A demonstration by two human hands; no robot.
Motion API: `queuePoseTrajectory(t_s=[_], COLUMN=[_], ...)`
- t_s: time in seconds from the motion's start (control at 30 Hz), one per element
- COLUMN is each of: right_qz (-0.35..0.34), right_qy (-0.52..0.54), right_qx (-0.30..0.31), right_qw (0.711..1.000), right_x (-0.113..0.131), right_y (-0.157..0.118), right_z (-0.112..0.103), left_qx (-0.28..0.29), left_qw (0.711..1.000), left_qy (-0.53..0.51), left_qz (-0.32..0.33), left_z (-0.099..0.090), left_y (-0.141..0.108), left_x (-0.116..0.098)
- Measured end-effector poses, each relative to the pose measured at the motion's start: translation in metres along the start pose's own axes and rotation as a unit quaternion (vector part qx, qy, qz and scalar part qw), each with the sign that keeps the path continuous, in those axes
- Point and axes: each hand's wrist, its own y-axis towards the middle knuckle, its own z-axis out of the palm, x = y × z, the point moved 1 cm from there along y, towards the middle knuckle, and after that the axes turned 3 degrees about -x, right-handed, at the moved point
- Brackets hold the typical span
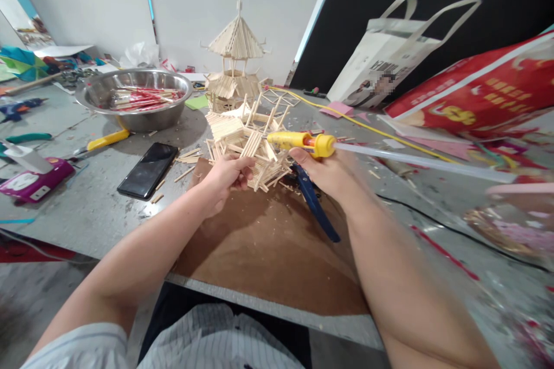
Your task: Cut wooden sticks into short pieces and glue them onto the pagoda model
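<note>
My left hand (pixel 227 179) is closed in a pinch on the near side of a light wooden stick model (pixel 255 144), at a panel of parallel sticks. My right hand (pixel 326 176) is wrapped round a yellow hot glue gun (pixel 289 139), and a long translucent glue stick (pixel 411 161) runs out of its back to the right. The gun's front end points left, over the stick model; its tip cannot be made out. Below my right hand a dark blue tool handle (pixel 318 207) slants across the brown board (pixel 268 253). Its upper end is hidden.
Behind stands a stick pavilion (pixel 236 40) with a pointed roof. To the left are a steel bowl (pixel 134 121) of red-tipped sticks, a black phone (pixel 148 170) and a yellow-handled tool (pixel 108 140). A yellow cable (pixel 346 117), a black cord (pixel 433 229) and bags (pixel 381 57) occupy the right.
</note>
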Motion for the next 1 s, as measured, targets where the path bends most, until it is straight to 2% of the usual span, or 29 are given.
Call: queuePoseTrajectory(t_s=[0.4,0.83,0.93,1.0], right_qz=[0.012,-0.001,-0.002,-0.003], right_qy=[0.001,0.037,0.029,0.029], right_qx=[-0.001,0.027,0.021,0.021], right_qw=[1.000,0.999,0.999,0.999], right_x=[-0.002,0.003,0.003,0.003], right_y=[0.000,-0.001,-0.001,-0.001], right_z=[0.003,-0.006,-0.007,-0.008], left_qx=[-0.007,0.021,0.003,-0.030], left_qw=[1.000,0.999,0.999,0.996], left_qy=[0.007,0.016,0.027,0.081], left_qz=[0.003,-0.033,-0.043,-0.010], left_z=[-0.001,-0.008,-0.010,-0.016], left_y=[0.000,-0.001,-0.004,-0.008], left_x=[-0.001,0.002,0.000,-0.005])
